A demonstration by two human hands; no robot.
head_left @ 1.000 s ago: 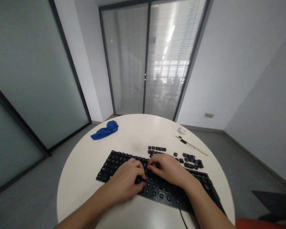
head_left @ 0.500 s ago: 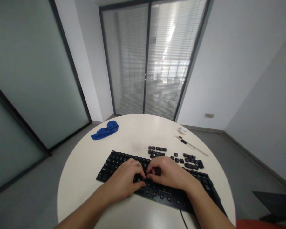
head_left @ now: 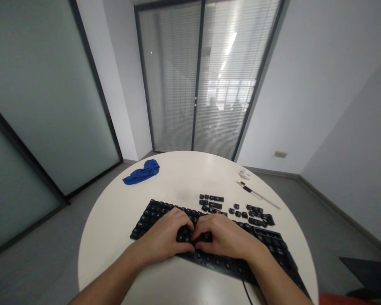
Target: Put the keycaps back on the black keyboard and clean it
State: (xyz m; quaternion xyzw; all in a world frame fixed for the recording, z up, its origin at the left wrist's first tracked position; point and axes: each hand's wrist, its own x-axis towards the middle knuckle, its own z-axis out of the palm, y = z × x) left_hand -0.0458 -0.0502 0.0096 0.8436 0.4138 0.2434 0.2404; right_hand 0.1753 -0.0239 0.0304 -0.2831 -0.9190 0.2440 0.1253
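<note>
Over the middle of a black computer keyboard (head_left: pixel 157 214), two bare hands meet, backs upward and wrists low. The left hand (head_left: pixel 169 237) comes from the lower left, fingers curled down to the keys and thumb stretched toward its partner; keys show in the gap between thumb and forefinger. The right hand (head_left: pixel 220 235) mirrors it, thumb and forefinger bent toward the left fingertips. Whether either hand grips a keycap cannot be told.

The keyboard lies aslant on a round cream table (head_left: pixel 104 250), its right end nearer the person. Both hands hide its centre, and the right forearm crosses its right part, just beside a thin black cable (head_left: pixel 247 291). Uncapped key posts line the near edge.

Beyond the keyboard sit two main clusters of loose keycaps; the left cluster's (head_left: pixel 211 203) far row has three small caps and one wide, while the right cluster (head_left: pixel 258 215) is too jumbled to count. Farther off lie one blue cloth (head_left: pixel 142 173), one slim pale stick (head_left: pixel 266 201) with a dark band, and one crumpled white item (head_left: pixel 244 174).
</note>
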